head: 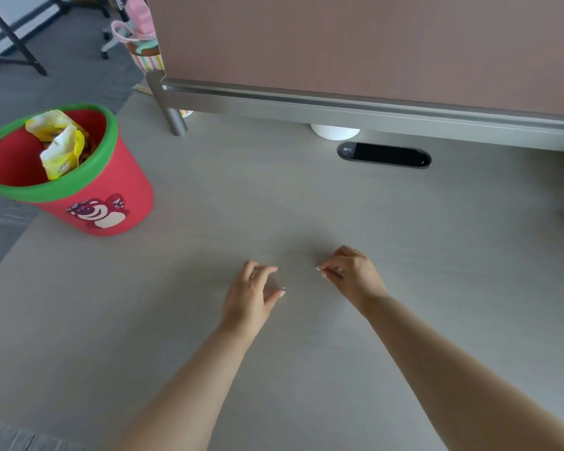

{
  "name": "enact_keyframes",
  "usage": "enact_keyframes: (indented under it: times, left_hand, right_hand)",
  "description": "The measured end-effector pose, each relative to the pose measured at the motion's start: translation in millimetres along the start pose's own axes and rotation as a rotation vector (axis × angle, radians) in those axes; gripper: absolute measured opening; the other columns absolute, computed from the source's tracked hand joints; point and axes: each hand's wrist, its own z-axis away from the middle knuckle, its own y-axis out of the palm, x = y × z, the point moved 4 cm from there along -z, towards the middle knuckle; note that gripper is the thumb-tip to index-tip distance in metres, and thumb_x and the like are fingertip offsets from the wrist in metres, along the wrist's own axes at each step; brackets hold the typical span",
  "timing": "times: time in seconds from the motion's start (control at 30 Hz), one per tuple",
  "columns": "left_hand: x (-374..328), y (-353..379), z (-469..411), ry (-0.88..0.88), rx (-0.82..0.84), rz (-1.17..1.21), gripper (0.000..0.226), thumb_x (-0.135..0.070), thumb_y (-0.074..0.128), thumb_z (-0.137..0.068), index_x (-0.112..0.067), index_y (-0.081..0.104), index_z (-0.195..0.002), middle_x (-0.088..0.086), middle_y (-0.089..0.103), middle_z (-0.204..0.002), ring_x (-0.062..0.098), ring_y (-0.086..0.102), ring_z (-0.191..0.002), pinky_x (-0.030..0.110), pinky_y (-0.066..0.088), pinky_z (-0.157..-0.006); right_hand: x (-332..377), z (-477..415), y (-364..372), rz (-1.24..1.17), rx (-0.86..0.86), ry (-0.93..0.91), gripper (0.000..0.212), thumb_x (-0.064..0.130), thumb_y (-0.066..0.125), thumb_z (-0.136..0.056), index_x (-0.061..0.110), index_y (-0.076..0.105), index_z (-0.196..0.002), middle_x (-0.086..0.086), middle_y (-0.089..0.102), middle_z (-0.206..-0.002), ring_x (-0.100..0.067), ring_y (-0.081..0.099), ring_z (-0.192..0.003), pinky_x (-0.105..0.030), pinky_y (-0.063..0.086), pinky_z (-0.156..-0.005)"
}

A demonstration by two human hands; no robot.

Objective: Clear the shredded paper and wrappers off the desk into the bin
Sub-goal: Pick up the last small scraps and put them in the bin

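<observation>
At lower centre, the left hand curls loosely, empty, over the pale grey wood-grain desk; the right hand pinches something tiny (probably a last scrap). Sweep fingertips flat, then carry leftovers to the red green-rimmed bin, upper left, yellow crumpled wrappers inside.

Both my hands are out over the desk, near each other but not touching. Left hand has its fingers curled loose with nothing in it, right hand is pinching something tiny and pale, can't tell what. Red bin sits at the desk's left edge with yellow wrappers inside.
</observation>
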Motion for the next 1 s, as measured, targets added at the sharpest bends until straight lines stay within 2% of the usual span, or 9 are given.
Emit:
enact_keyframes:
  times: [0.07, 0.17, 0.27, 0.33, 0.47, 0.6, 0.77, 0.93, 1.0]
  left_hand:
    - [8, -6, 1, -0.084, -0.033, -0.034, 0.045, -0.015, 0.087, -0.055, -0.007, 0.064, -0.093, 0.013, 0.058, -0.089, 0.028, 0.063, -0.072, 0.035, 0.051, -0.061]
    - [12, -7, 0, -0.123, -0.014, -0.074, 0.04, -0.018, 0.088, -0.054, -0.006, 0.066, -0.086, 0.012, 0.06, -0.082, 0.028, 0.063, -0.07, 0.034, 0.05, -0.063]
    - [9, -3, -2, -0.142, -0.011, -0.065, 0.037, -0.017, 0.086, -0.058, -0.005, 0.067, -0.087, 0.013, 0.061, -0.083, 0.03, 0.062, -0.07, 0.038, 0.051, -0.064]
    - [9, -5, -3, -0.18, -0.072, -0.041, 0.04, -0.012, 0.086, -0.057, -0.002, 0.065, -0.09, 0.016, 0.059, -0.087, 0.031, 0.061, -0.07, 0.039, 0.05, -0.066]
    - [21, -13, -6, -0.193, -0.112, 0.005, 0.031, -0.003, 0.083, -0.06, -0.001, 0.067, -0.086, 0.016, 0.059, -0.084, 0.025, 0.061, -0.064, 0.033, 0.05, -0.068]
    - [25, -12, -13, -0.147, -0.075, 0.011, 0.014, 0.002, 0.077, -0.067, -0.007, 0.069, -0.074, 0.011, 0.062, -0.074, 0.025, 0.062, -0.061, 0.04, 0.054, -0.061]
    - [19, -12, -18, -0.11, -0.041, -0.079, 0.016, 0.002, 0.076, -0.067, -0.011, 0.066, -0.065, 0.009, 0.059, -0.065, 0.026, 0.059, -0.056, 0.03, 0.045, -0.052]
    - [14, -10, -25, -0.02, 0.083, -0.199, 0.01, -0.003, 0.071, -0.075, -0.007, 0.064, -0.07, 0.014, 0.059, -0.076, 0.032, 0.058, -0.071, 0.035, 0.043, -0.057]
    - [9, -7, -23, 0.083, 0.135, -0.213, 0.011, -0.002, 0.07, -0.076, -0.006, 0.061, -0.071, 0.014, 0.058, -0.078, 0.033, 0.058, -0.073, 0.036, 0.044, -0.057]
  right_hand:
    - [2, -3, 2, -0.006, 0.032, 0.037, 0.007, 0.008, 0.068, -0.078, 0.013, 0.073, -0.079, -0.012, 0.06, -0.08, -0.032, 0.058, -0.079, -0.038, 0.05, -0.068]
    - [5, -7, 7, 0.093, 0.126, 0.087, 0.012, 0.013, 0.058, -0.086, 0.011, 0.07, -0.089, -0.011, 0.06, -0.092, -0.029, 0.055, -0.093, -0.034, 0.046, -0.075]
    - [11, -6, 10, 0.248, 0.184, 0.046, 0.018, 0.016, 0.049, -0.091, 0.01, 0.064, -0.097, -0.012, 0.058, -0.102, -0.029, 0.05, -0.102, -0.035, 0.043, -0.08]
    - [12, 0, 11, 0.3, 0.197, -0.008, 0.018, 0.014, 0.047, -0.091, 0.008, 0.061, -0.099, -0.013, 0.057, -0.104, -0.031, 0.048, -0.103, -0.035, 0.041, -0.08]
    - [4, 12, 2, 0.108, 0.055, 0.011, 0.011, 0.005, 0.05, -0.087, 0.002, 0.061, -0.089, -0.017, 0.06, -0.093, -0.034, 0.055, -0.089, -0.033, 0.04, -0.07]
    - [-13, 14, -11, -0.036, -0.08, 0.136, 0.007, 0.002, 0.056, -0.083, 0.005, 0.062, -0.081, -0.012, 0.066, -0.087, -0.03, 0.059, -0.075, -0.032, 0.045, -0.065]
    - [-16, 12, -12, -0.064, -0.082, 0.153, 0.009, 0.001, 0.059, -0.081, 0.007, 0.065, -0.08, -0.009, 0.067, -0.085, -0.02, 0.056, -0.066, -0.031, 0.047, -0.064]
    - [-15, 7, -12, -0.024, -0.067, 0.146, 0.006, 0.001, 0.057, -0.081, 0.004, 0.063, -0.079, -0.012, 0.062, -0.085, -0.021, 0.051, -0.066, -0.033, 0.046, -0.063]
    - [-13, 5, -11, -0.007, -0.048, 0.123, 0.006, 0.001, 0.058, -0.081, 0.004, 0.063, -0.079, -0.013, 0.062, -0.085, -0.026, 0.055, -0.067, -0.035, 0.047, -0.064]
